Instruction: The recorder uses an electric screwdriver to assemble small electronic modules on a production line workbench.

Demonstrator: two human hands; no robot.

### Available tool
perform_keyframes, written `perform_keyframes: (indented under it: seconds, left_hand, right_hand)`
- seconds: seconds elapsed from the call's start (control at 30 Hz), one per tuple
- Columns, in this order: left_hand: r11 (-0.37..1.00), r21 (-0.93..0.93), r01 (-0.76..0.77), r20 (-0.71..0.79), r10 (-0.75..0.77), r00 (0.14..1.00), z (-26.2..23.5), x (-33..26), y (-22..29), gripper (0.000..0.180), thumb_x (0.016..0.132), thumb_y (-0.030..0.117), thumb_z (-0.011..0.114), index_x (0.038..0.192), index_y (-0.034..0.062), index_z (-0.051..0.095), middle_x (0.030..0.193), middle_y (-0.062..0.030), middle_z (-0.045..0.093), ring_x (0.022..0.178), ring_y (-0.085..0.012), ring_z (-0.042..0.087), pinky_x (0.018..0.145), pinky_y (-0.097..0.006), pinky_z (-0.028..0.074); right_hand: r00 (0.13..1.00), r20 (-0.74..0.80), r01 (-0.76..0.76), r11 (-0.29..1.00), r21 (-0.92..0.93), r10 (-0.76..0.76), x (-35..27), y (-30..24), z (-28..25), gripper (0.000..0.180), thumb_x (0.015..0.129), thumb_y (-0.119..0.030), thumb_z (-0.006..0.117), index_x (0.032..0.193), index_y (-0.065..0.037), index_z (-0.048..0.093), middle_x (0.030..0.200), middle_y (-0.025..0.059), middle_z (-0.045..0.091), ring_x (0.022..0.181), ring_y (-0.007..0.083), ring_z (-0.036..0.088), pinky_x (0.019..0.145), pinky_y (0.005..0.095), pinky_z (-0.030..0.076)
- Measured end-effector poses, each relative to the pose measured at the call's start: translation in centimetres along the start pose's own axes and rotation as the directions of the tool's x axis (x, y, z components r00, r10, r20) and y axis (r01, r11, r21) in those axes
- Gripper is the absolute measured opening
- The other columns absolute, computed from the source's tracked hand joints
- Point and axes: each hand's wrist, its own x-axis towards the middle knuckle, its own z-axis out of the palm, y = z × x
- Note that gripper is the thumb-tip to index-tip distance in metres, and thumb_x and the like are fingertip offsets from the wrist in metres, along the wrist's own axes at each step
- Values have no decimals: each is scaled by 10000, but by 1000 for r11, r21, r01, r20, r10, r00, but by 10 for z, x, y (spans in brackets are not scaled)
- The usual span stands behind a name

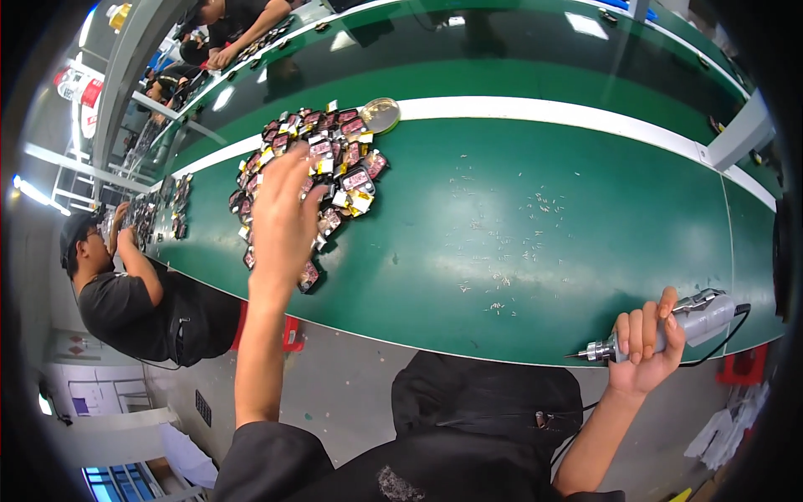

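Note:
My left hand (pixel 286 213) reaches over a pile of small black-cased electronic modules (pixel 355 180) at the left of the green bench. Its fingers are stretched out and apart, and part of the pile is hidden beneath it. My right hand (pixel 648 343) wraps around a grey electric screwdriver (pixel 707 322) at the near right edge. The screwdriver lies sideways, its thin bit pointing left and its cord leaving the right end. Many of the modules show pinkish faces with white and yellow tabs.
A round shallow dish (pixel 381 115) stands at the pile's far right. Small pale slivers (pixel 502 243) are scattered mid-bench. A white rail (pixel 535 109) separates the green bench (pixel 418 276) from a dark conveyor (pixel 485 54). A co-worker (pixel 125 284) sits at the left; others work farther back.

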Motion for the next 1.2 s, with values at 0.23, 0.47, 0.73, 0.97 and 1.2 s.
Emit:
perform_keyframes:
  seconds: [0.23, 0.47, 0.73, 0.97, 1.2]
  left_hand:
    - [922, -354, -159, 138, 220, 966, 59, 25, 76, 153, 770, -26, 669, 918, -12, 631, 888, -123, 612, 833, -303, 595, 725, -386, 490]
    - [940, -243, -238, 161, 281, 946, 82, 29, 79, 156, 779, 3, 667, 932, -5, 636, 880, -105, 581, 822, -278, 587, 709, -382, 502]
    - [956, -277, -102, 143, 145, 979, 72, 31, 90, 64, 841, -1, 595, 849, -13, 533, 809, -157, 550, 788, -336, 571, 662, -414, 458]
    - [927, -366, -86, 84, 126, 988, 77, 24, 80, 64, 862, 25, 623, 902, -9, 585, 775, -139, 608, 630, -275, 564, 595, -352, 453]
    - [857, -494, 148, 211, -47, 976, 53, 12, 93, 57, 883, 18, 612, 915, -19, 582, 772, -70, 629, 678, -121, 588, 614, -252, 470]
  right_hand:
    - [1000, -7, -15, 1000, 15, 15, -5, -3, -3, 74, 913, -124, 461, 927, -52, 457, 503, -13, 372, 390, 98, 356, 471, 273, 361]
    - [999, 31, -35, 999, 35, 34, -1, -4, -1, 87, 905, -139, 461, 929, -56, 465, 497, -9, 365, 387, 104, 341, 466, 276, 343]
    - [999, 30, -38, 999, 28, 37, -4, -3, -3, 92, 907, -145, 453, 927, -58, 475, 501, -14, 364, 398, 102, 338, 463, 276, 348]
    - [1000, 2, -12, 1000, 15, 12, -2, -1, 4, 84, 920, -134, 452, 902, -52, 447, 490, -22, 344, 385, 85, 343, 459, 270, 355]
    - [1000, -25, 7, 1000, -27, -8, -5, -1, 4, 72, 911, -129, 469, 899, -59, 460, 492, -25, 341, 386, 82, 327, 468, 266, 347]
